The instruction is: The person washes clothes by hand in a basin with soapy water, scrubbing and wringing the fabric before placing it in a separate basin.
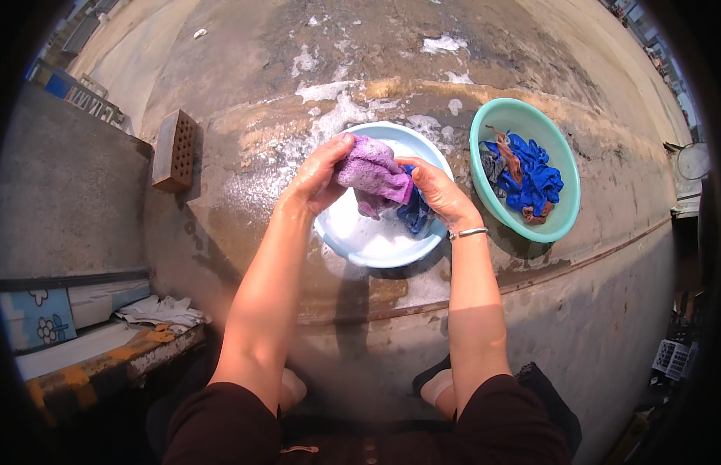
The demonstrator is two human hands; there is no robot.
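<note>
The ground (531, 325) here is bare wet concrete outdoors, with soap foam (329, 116) spread behind a pale blue basin (376, 248). A brick (174, 151) stands to the left, and a green basin (566, 209) with blue clothes (535, 178) sits just beside the blue one, on the right. Both forearms reach forward over the blue basin. The left hand (318, 178) and the right hand (438, 190) are closed on a purple cloth (372, 170), gripping it from both sides above the soapy water. The cloth is bunched; its long axis runs from left to right between the hands, and one end hangs down to the water.
</note>
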